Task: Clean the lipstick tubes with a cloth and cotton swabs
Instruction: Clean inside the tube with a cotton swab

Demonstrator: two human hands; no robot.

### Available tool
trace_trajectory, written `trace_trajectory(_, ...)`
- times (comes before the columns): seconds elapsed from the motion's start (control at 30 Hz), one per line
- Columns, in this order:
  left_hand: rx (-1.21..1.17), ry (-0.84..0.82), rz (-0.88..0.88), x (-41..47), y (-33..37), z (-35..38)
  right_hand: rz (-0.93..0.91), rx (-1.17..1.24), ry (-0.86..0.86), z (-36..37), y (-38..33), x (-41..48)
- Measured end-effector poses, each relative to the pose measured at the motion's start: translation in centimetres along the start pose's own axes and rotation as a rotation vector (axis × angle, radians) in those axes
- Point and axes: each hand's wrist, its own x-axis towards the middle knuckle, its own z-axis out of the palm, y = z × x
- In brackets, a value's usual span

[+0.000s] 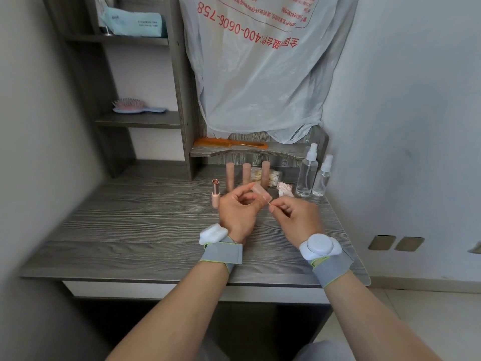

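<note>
1. The left hand (238, 207) holds a pink lipstick cap (260, 191) in a curled grip. The right hand (294, 214) pinches a cotton swab (269, 203) at the cap, above the tabletop (130, 230).
2. Behind stand an uncapped lipstick tube (215, 192), three capped tubes (246, 174) and a crumpled cloth (285, 190).
3. A swab pack (274, 174) holds swabs; beside it stand two clear spray bottles (307, 173).
4. The hanging plastic bag (260, 87) reads "400-0606-758", upside down.

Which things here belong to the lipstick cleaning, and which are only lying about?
For the job: lipstick cap in the left hand, cotton swab in the right hand, open lipstick, three capped tubes, swab box, cloth, perhaps the two spray bottles.
Lying about: comb, hairbrush, plastic bag, blue packet.
</note>
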Motion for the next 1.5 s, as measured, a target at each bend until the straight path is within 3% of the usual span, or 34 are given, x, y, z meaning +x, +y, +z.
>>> trace_trajectory(0.4, 0.009, 0.023, 0.033, -0.04, 0.03, 0.05, 0.079, 0.091, 0.027, -0.10, -0.04, 0.08)
trace_trajectory(0.67, 0.003, 0.006, 0.054, -0.09, 0.14, 0.03, -0.031, 0.000, -0.064, -0.07, -0.32, -0.18)
trace_trajectory(0.93, 0.010, -0.004, 0.024, -0.11, 0.13, 0.04, 0.088, 0.062, 0.004, 0.04, 0.02, 0.17)
trace_trajectory(1.13, -0.028, 0.015, -0.009, -0.09, 0.19, 0.03, 0.004, 0.044, -0.078, 0.00, -0.27, -0.04)
trace_trajectory(1.3, -0.030, -0.012, -0.032, -0.24, 0.39, 0.19, 0.110, 0.086, -0.018, 0.02, 0.40, 0.34)
trace_trajectory(1.5, -0.056, 0.023, 0.008, -0.10, 0.42, -0.07, -0.004, 0.009, -0.135, 0.05, -0.23, -0.08)
